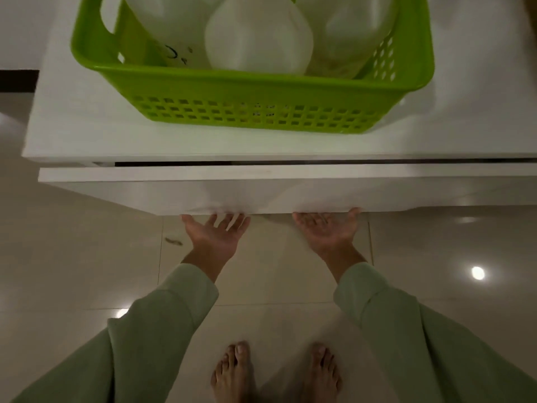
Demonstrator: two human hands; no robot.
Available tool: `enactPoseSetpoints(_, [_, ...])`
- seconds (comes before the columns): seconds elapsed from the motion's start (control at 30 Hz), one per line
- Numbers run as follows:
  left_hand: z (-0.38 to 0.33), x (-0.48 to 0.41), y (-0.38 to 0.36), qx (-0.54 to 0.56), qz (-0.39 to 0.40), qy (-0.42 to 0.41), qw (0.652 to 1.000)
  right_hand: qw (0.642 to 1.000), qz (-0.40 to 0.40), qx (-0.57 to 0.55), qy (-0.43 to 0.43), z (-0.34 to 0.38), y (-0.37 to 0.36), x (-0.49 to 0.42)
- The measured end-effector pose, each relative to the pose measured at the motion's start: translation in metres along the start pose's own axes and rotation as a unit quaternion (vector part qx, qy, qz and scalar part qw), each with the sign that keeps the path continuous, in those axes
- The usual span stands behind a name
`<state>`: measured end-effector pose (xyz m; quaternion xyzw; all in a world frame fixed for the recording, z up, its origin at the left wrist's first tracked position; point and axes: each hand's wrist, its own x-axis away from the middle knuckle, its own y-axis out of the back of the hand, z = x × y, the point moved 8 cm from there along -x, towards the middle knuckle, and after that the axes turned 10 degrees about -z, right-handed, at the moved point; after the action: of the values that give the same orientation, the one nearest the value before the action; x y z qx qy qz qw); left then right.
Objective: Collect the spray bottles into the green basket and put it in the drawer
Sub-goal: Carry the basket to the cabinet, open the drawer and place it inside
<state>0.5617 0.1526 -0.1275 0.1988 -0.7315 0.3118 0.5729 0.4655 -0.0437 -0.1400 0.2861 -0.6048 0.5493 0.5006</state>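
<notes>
The green basket (250,91) stands on top of the white cabinet (72,135) and holds white spray bottles (258,42), their tops cut off by the frame. Below it the white drawer front (203,193) is pulled out a little, leaving a dark gap under the cabinet top. My left hand (216,232) and my right hand (328,228) are palm up, fingertips hooked under the drawer front's lower edge. Neither hand carries a loose object.
Glossy pale floor tiles (87,257) lie beneath the drawer. My bare feet (276,370) stand close to the cabinet. A dark strip (17,80) shows at the wall on the left.
</notes>
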Motion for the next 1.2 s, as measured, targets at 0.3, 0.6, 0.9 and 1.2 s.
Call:
enactPoseSetpoints(0.3, [-0.013, 0.159, 0.048, -0.482, 0.014, -0.390, 0.785, 0.701, -0.053, 0.514, 0.492, 0.015, 0.022, 0.179])
enactPoseSetpoints(0.6, [-0.006, 0.278, -0.008, -0.728, 0.081, -0.605, 0.313, 0.194, 0.041, 0.789, 0.581, -0.002, -0.052, 0.277])
enactPoseSetpoints(0.9, [0.013, 0.293, 0.006, -0.761, 0.064, -0.589, 0.263, 0.190, 0.060, 0.821, 0.535, 0.001, -0.031, 0.291])
enactPoseSetpoints(1.2, [0.034, 0.309, 0.067, -0.768, 0.031, -0.561, 0.309, 0.180, 0.113, 0.845, 0.490, -0.003, 0.037, 0.321])
